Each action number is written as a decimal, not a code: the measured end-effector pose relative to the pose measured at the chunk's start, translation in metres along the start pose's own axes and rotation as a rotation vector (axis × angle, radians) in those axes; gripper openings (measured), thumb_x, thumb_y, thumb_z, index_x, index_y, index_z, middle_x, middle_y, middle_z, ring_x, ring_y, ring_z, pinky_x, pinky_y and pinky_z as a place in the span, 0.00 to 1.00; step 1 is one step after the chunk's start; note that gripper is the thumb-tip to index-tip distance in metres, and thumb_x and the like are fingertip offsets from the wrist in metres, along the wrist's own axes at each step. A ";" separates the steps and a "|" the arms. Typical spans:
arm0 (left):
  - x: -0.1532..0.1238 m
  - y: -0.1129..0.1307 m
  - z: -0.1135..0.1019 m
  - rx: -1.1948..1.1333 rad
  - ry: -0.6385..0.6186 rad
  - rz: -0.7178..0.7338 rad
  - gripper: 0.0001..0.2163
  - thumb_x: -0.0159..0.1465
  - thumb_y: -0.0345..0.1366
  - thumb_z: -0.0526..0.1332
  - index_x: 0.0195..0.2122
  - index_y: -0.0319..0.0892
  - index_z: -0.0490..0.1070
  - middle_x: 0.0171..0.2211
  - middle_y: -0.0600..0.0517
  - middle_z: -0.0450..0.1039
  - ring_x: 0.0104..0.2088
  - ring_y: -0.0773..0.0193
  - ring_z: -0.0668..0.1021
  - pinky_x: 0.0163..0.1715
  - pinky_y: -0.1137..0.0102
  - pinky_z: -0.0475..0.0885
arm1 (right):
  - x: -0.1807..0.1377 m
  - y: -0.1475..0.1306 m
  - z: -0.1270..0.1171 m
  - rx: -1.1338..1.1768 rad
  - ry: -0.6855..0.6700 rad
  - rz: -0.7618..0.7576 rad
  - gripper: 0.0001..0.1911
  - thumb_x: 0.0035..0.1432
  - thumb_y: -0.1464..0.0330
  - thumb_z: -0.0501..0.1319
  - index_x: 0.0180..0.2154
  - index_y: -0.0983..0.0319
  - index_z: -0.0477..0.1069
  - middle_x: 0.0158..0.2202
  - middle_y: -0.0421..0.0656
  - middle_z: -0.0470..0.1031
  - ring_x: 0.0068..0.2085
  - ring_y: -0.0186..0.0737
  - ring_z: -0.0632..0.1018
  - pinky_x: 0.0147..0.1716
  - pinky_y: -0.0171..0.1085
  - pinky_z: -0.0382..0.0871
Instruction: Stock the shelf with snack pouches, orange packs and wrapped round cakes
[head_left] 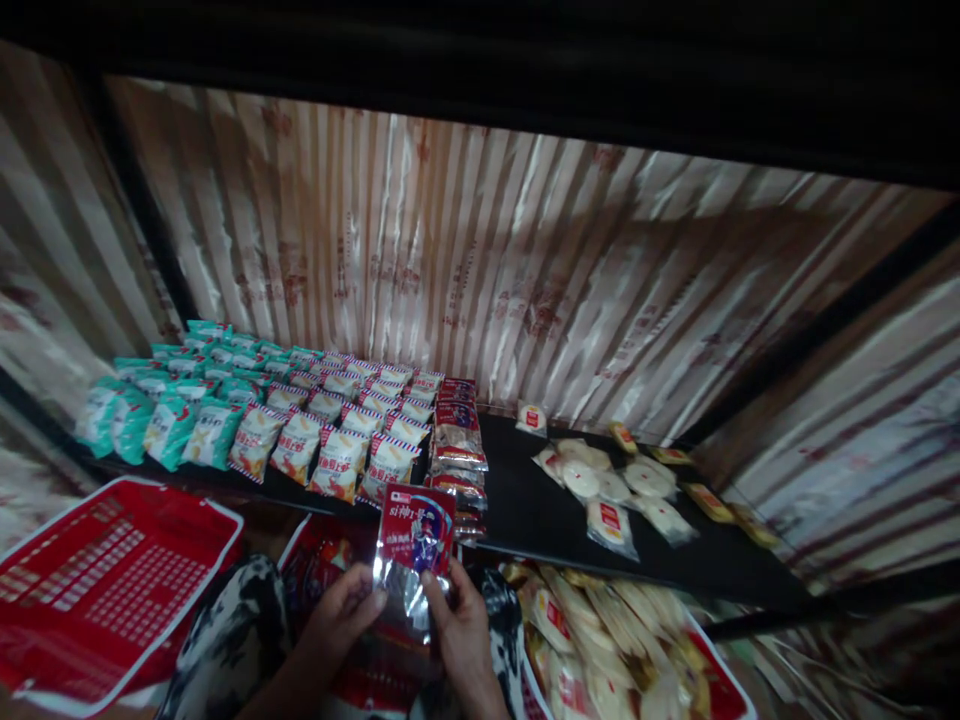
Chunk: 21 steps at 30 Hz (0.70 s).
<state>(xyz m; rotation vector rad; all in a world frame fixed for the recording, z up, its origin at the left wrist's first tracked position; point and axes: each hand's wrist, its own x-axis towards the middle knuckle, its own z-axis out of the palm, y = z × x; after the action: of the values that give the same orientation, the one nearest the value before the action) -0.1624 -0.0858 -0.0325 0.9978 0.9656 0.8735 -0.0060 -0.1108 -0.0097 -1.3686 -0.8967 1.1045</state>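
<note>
A dark red and silver snack packet (411,535) is held upright between my two hands, its printed face towards me. My left hand (346,608) pinches its lower left edge, and my right hand (463,625) grips its lower right side with the thumb on the front. Just beyond it, a stack of matching red packets (459,430) lies on the black shelf (517,500). Left of that stack stand rows of white snack bags (334,462) with striped tops, then teal snack bags (169,428).
Flat pale packets (600,485) lie scattered on the shelf's right part. Below are a red basket (112,590) at left, another with red packets (322,555) in the middle, and one full of pale packets (592,640) at right. A dark beam (480,70) crosses overhead.
</note>
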 end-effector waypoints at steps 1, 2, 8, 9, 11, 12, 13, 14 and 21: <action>0.000 0.003 0.006 -0.040 -0.025 0.004 0.23 0.47 0.55 0.64 0.35 0.42 0.70 0.33 0.50 0.75 0.35 0.57 0.76 0.41 0.64 0.70 | 0.000 -0.004 -0.004 0.019 -0.001 0.011 0.21 0.47 0.53 0.63 0.37 0.62 0.72 0.32 0.43 0.78 0.32 0.42 0.77 0.32 0.35 0.71; 0.000 0.006 0.013 -0.071 -0.049 0.005 0.24 0.46 0.55 0.65 0.37 0.42 0.70 0.35 0.49 0.76 0.37 0.56 0.77 0.42 0.63 0.69 | 0.000 -0.008 -0.009 0.035 -0.002 0.023 0.22 0.47 0.52 0.63 0.37 0.62 0.72 0.32 0.43 0.78 0.32 0.42 0.77 0.31 0.36 0.71; 0.000 0.023 0.045 -0.156 -0.152 -0.093 0.26 0.46 0.54 0.66 0.40 0.42 0.69 0.37 0.48 0.75 0.39 0.55 0.77 0.44 0.62 0.69 | -0.002 -0.012 -0.032 0.074 0.045 0.036 0.25 0.47 0.50 0.62 0.41 0.61 0.72 0.35 0.45 0.78 0.35 0.44 0.78 0.36 0.38 0.72; 0.002 0.026 0.049 -0.150 -0.146 -0.081 0.24 0.47 0.54 0.66 0.39 0.42 0.69 0.36 0.49 0.75 0.39 0.55 0.77 0.43 0.63 0.69 | -0.003 -0.011 -0.035 0.067 0.078 0.018 0.25 0.47 0.50 0.62 0.41 0.61 0.71 0.36 0.45 0.78 0.37 0.45 0.78 0.37 0.38 0.72; 0.007 0.029 0.056 -0.110 -0.136 -0.051 0.23 0.47 0.53 0.66 0.36 0.41 0.70 0.35 0.49 0.75 0.40 0.55 0.76 0.43 0.64 0.69 | -0.004 -0.011 -0.038 0.043 0.158 -0.017 0.26 0.45 0.51 0.63 0.43 0.61 0.71 0.38 0.45 0.78 0.38 0.45 0.78 0.38 0.38 0.72; 0.010 0.030 0.059 -0.087 -0.135 -0.037 0.22 0.48 0.53 0.66 0.35 0.41 0.70 0.35 0.49 0.75 0.40 0.55 0.76 0.42 0.64 0.69 | -0.003 -0.011 -0.040 0.033 0.191 -0.033 0.27 0.45 0.51 0.64 0.43 0.61 0.71 0.38 0.46 0.78 0.38 0.45 0.78 0.38 0.38 0.72; 0.014 0.031 0.063 -0.074 -0.130 -0.023 0.22 0.48 0.53 0.66 0.35 0.41 0.69 0.35 0.48 0.75 0.40 0.55 0.76 0.42 0.64 0.69 | -0.002 -0.013 -0.042 0.028 0.217 -0.044 0.27 0.45 0.52 0.64 0.44 0.61 0.70 0.39 0.46 0.78 0.38 0.45 0.78 0.38 0.38 0.72; 0.018 0.031 0.066 -0.068 -0.129 -0.009 0.22 0.48 0.53 0.65 0.36 0.41 0.69 0.35 0.48 0.76 0.41 0.55 0.76 0.42 0.65 0.69 | 0.001 -0.015 -0.044 0.028 0.227 -0.044 0.29 0.45 0.53 0.65 0.46 0.61 0.69 0.39 0.46 0.78 0.38 0.45 0.78 0.38 0.38 0.73; 0.038 0.026 0.093 -0.135 -0.081 0.036 0.29 0.50 0.49 0.65 0.50 0.42 0.61 0.42 0.44 0.73 0.38 0.58 0.77 0.32 0.70 0.71 | 0.041 -0.035 -0.071 0.083 0.266 -0.012 0.39 0.44 0.55 0.66 0.56 0.63 0.59 0.38 0.47 0.79 0.37 0.46 0.79 0.35 0.40 0.74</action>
<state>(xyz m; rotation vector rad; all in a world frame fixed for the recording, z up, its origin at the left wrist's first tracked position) -0.0666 -0.0684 0.0045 0.9300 0.8112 0.9094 0.0755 -0.0882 0.0167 -1.4001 -0.6578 0.9148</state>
